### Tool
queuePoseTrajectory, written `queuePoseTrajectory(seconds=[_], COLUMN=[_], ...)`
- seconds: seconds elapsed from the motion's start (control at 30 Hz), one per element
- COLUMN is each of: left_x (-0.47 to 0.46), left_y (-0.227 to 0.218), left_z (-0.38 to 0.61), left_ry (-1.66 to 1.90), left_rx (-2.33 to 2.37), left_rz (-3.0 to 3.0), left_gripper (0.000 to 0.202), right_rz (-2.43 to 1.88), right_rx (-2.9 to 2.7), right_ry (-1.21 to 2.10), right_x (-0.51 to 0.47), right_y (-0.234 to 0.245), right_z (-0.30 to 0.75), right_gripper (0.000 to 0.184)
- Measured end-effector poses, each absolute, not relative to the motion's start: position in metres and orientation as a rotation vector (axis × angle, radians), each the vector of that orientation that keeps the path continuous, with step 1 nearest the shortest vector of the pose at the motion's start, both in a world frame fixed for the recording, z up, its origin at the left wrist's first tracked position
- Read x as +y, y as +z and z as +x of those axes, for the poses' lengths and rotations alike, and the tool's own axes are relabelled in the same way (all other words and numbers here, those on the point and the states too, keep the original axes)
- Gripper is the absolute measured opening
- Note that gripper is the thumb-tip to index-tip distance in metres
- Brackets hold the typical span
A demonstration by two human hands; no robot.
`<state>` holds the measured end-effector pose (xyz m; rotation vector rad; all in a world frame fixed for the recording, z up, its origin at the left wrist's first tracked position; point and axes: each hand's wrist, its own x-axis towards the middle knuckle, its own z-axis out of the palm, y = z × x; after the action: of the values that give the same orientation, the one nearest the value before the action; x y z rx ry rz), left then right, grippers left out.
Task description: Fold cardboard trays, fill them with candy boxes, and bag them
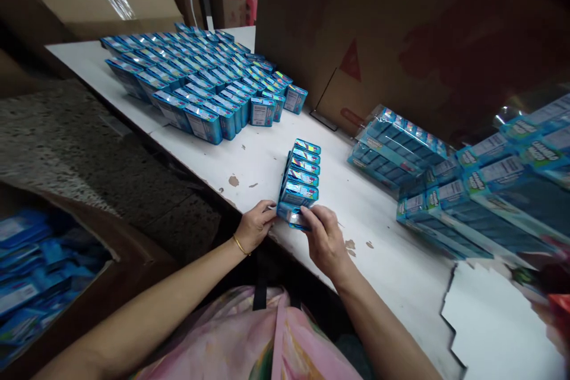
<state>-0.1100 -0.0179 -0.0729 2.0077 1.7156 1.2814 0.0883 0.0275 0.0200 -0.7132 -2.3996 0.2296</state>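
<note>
Several small blue boxes [303,166] stand in a short row near the table's front edge, with bright printing on their tops. At the near end of that row, one blue box [294,215] sits between my two hands. My left hand [256,227], with a gold bangle at the wrist, pinches at its left side, fingertips together. From the right, my right hand [326,238] grips the same box, thumb and fingers closed on its edge. Parts of the box are hidden behind the fingers.
Many blue boxes [191,77] stand in rows at the far left of the white table [262,154]. Clear-wrapped packs [472,178] are stacked at right, before a large cardboard carton [378,29]. An open carton [111,285] of blue packets sits lower left.
</note>
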Motion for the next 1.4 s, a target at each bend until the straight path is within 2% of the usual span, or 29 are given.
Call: queuePoseTrajectory(seconds=[0.17, 0.53, 0.77, 1.0, 1.17, 1.4], left_x=[-0.020, -0.022, -0.022, -0.022, -0.021, -0.025], left_y=[-0.085, -0.088, -0.092, -0.088, -0.090, -0.080], left_z=[-0.109, -0.111, -0.114, -0.114, -0.114, -0.118], left_ry=[1.470, 1.442, 1.464, 1.456, 1.452, 1.454], left_rx=[1.674, 1.660, 1.598, 1.631, 1.549, 1.550], left_rz=[1.947, 1.995, 2.010, 2.027, 1.999, 1.846], left_gripper=[0.019, 0.020, 0.025, 0.026, 0.029, 0.023], right_rz=[-0.685, -0.719, -0.834, -0.881, -0.727, -0.784], right_rx=[-2.379, -2.277, -2.116, -2.098, -2.187, -2.261], right_ry=[0.213, 0.158, 0.167, 0.169, 0.164, 0.183], right_x=[0.027, 0.024, 0.023, 0.034, 0.038, 0.023], right_y=[0.019, 0.000, -0.012, -0.001, -0.006, 0.013], right_z=[0.095, 0.090, 0.087, 0.089, 0.080, 0.112], right_gripper=[0.050, 0.061, 0.058, 0.056, 0.058, 0.060])
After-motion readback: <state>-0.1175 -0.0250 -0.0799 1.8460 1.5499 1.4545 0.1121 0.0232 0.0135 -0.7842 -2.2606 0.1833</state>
